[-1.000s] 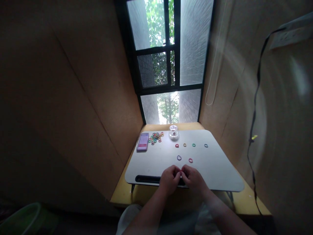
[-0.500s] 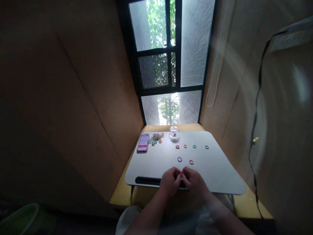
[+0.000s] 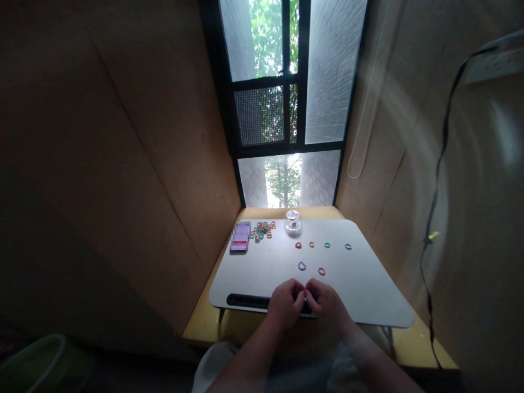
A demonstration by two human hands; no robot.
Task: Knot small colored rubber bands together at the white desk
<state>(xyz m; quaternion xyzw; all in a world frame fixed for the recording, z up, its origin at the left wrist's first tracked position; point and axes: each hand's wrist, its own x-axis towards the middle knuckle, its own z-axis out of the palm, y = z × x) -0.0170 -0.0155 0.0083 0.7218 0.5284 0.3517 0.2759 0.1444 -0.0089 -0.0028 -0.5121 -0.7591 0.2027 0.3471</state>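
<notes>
- Left hand (image 3: 285, 302) and right hand (image 3: 327, 303): fingers curled, tips meeting over desk's near edge; can't tell whether anything's pinched.
- Nearest: purple band (image 3: 299, 268) and pink band (image 3: 321, 274), lying just beyond hands.
- Behind them, a row: red band (image 3: 298, 248), yellow band (image 3: 311, 247), green band (image 3: 327, 248), blue band (image 3: 347, 249).
- White desk (image 3: 262, 273), black slot (image 3: 248, 301) along near edge, standing on yellow wooden ledge (image 3: 428, 349).
- Far side: phone (image 3: 240, 238), band pile (image 3: 262, 231), clear container (image 3: 293, 226).
- Room: black-framed window (image 3: 303, 112) ahead, brown walls (image 3: 164, 120), dark cable (image 3: 439, 164) right, green tub (image 3: 39, 363) lower left.
</notes>
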